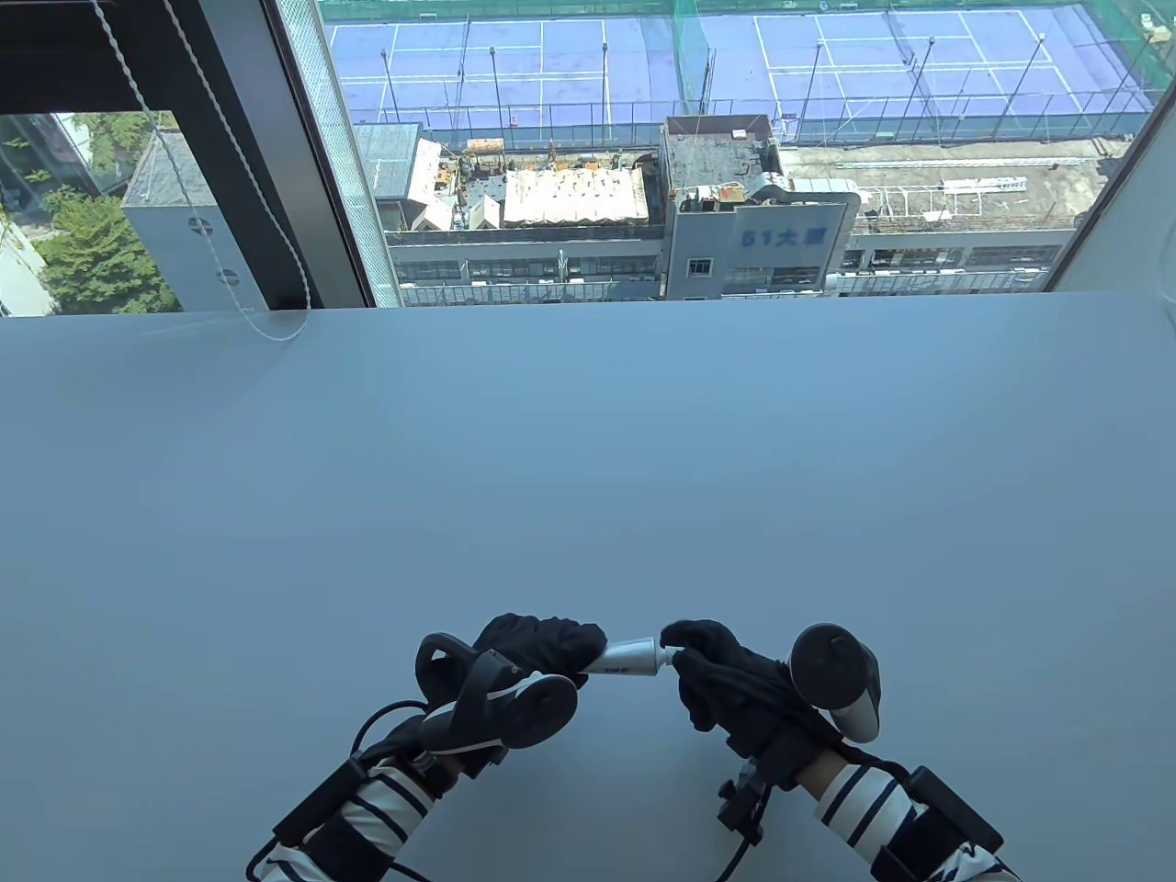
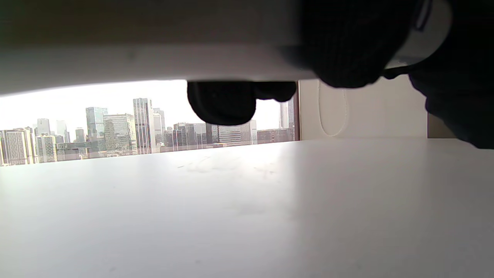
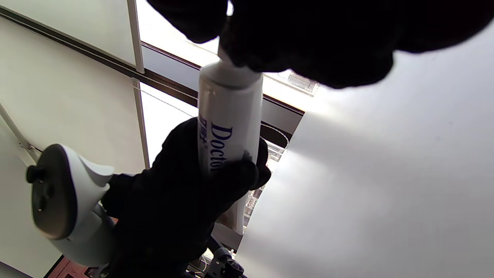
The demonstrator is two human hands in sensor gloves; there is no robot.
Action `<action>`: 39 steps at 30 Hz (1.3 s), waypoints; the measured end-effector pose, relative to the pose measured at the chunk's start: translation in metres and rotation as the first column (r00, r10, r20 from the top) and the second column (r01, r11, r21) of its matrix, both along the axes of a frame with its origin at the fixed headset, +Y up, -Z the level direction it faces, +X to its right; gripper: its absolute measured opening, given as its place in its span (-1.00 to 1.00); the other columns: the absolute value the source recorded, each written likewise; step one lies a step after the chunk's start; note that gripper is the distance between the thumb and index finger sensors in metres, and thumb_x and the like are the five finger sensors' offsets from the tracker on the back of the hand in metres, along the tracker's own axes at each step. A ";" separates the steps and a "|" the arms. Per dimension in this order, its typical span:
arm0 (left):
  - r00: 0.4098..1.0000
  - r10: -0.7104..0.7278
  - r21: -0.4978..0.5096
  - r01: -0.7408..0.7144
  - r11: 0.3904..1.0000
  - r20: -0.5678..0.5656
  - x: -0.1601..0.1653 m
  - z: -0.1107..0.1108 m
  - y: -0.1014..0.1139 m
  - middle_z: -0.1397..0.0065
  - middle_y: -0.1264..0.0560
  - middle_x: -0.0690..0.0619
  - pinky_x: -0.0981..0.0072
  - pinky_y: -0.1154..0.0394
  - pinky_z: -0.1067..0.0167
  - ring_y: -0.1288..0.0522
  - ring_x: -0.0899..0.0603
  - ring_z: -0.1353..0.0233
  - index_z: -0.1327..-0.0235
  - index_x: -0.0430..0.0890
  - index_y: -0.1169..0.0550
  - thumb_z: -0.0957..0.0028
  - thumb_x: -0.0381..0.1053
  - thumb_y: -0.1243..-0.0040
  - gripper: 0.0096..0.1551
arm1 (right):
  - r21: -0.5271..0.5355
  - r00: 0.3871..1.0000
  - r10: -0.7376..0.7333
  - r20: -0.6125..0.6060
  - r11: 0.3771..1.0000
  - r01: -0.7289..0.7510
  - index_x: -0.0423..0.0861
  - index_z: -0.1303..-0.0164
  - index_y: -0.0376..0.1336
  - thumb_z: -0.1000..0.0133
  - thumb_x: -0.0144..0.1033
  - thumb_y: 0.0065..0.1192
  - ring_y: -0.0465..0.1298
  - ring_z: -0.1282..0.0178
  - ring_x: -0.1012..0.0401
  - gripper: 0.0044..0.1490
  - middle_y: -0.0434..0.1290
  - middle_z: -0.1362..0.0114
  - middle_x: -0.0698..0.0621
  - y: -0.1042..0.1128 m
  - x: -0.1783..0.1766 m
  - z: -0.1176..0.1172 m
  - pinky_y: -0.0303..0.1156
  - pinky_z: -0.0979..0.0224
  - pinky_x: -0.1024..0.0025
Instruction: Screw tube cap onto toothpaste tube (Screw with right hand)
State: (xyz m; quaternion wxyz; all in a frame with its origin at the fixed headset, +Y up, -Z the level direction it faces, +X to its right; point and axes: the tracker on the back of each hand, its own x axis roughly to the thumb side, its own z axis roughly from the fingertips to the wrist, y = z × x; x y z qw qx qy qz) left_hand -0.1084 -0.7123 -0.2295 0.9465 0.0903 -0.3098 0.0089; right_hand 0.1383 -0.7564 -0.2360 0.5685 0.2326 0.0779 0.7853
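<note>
1. Left hand [image 1: 542, 648] grasps the toothpaste tube [image 1: 629, 657] just above the desk [image 1: 588, 478].
2. Right hand [image 1: 712, 675] pinches the cap end; cap hidden, so seating cannot be judged; tightening likely remains.

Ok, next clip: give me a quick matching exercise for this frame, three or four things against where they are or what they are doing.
Things:
1. left hand
2. right hand
3. toothpaste tube
4. blind cord

States:
A. lies level between the two hands, above the table
B. hangs in front of the window at far left, its loop reaching the table's far edge
C. grips the tube's body
D. fingers closed over the tube's nozzle end, hiding the cap

Pairs: 1-C, 2-D, 3-A, 4-B
</note>
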 end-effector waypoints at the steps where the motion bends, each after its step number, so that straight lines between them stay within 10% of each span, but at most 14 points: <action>1: 1.000 0.001 -0.001 -0.001 1.000 0.000 0.000 0.000 0.000 -0.36 -0.48 -0.03 0.01 -0.46 -0.33 -0.52 -0.21 -0.33 -0.28 0.17 -0.35 0.11 0.32 -0.32 -0.29 | -0.004 1.000 0.006 0.008 1.000 -0.006 -0.51 -0.29 0.19 -0.39 -0.29 -0.10 0.53 0.39 0.04 -0.42 0.52 0.32 -0.12 0.000 0.000 0.000 0.44 0.17 -0.13; 6: 1.000 0.005 -0.009 -0.005 1.000 -0.004 0.000 0.000 0.000 -0.35 -0.48 -0.03 0.01 -0.46 -0.33 -0.52 -0.21 -0.33 -0.28 0.17 -0.35 0.10 0.32 -0.32 -0.29 | -0.040 0.994 0.065 0.090 0.997 -0.061 -0.47 -0.04 0.35 -0.39 -0.03 -0.26 0.53 0.54 0.08 -0.23 0.52 0.50 -0.06 -0.003 0.004 0.001 0.47 0.28 -0.08; 13: 1.000 0.006 -0.009 -0.006 1.000 -0.008 0.000 0.000 0.000 -0.36 -0.48 -0.03 0.01 -0.46 -0.33 -0.52 -0.21 -0.33 -0.28 0.17 -0.35 0.10 0.32 -0.32 -0.29 | 0.014 0.998 0.055 0.006 0.998 -0.055 -0.49 -0.45 0.07 -0.40 -0.19 -0.09 0.52 0.39 0.05 -0.31 0.51 0.32 -0.11 0.001 -0.001 0.001 0.44 0.18 -0.12; 21: 1.000 0.003 -0.007 -0.003 1.000 -0.002 0.001 0.001 0.001 -0.36 -0.48 -0.03 0.01 -0.46 -0.33 -0.52 -0.21 -0.33 -0.28 0.17 -0.35 0.10 0.32 -0.32 -0.29 | -0.013 0.990 0.089 0.107 0.996 -0.088 -0.47 -0.06 0.33 -0.39 -0.03 -0.28 0.52 0.56 0.08 -0.23 0.52 0.52 -0.05 -0.003 0.003 0.003 0.47 0.30 -0.08; 28: 1.000 0.005 -0.008 -0.005 1.000 -0.002 0.001 0.001 0.001 -0.36 -0.48 -0.03 0.01 -0.46 -0.33 -0.52 -0.21 -0.33 -0.28 0.17 -0.35 0.10 0.32 -0.32 -0.29 | 0.035 0.999 0.037 0.017 0.999 -0.038 -0.49 -0.46 0.04 -0.40 -0.21 -0.11 0.52 0.38 0.04 -0.32 0.51 0.31 -0.12 -0.001 -0.001 0.003 0.44 0.18 -0.13; 39: 1.000 0.002 -0.024 -0.002 1.000 -0.010 -0.001 -0.001 -0.003 -0.36 -0.48 -0.03 0.01 -0.46 -0.33 -0.52 -0.21 -0.33 -0.28 0.17 -0.35 0.10 0.31 -0.32 -0.29 | -0.052 0.984 0.128 0.121 0.991 -0.122 -0.53 -0.06 0.32 -0.38 0.03 -0.38 0.53 0.56 0.08 -0.12 0.52 0.53 -0.05 -0.006 0.003 0.004 0.47 0.32 -0.08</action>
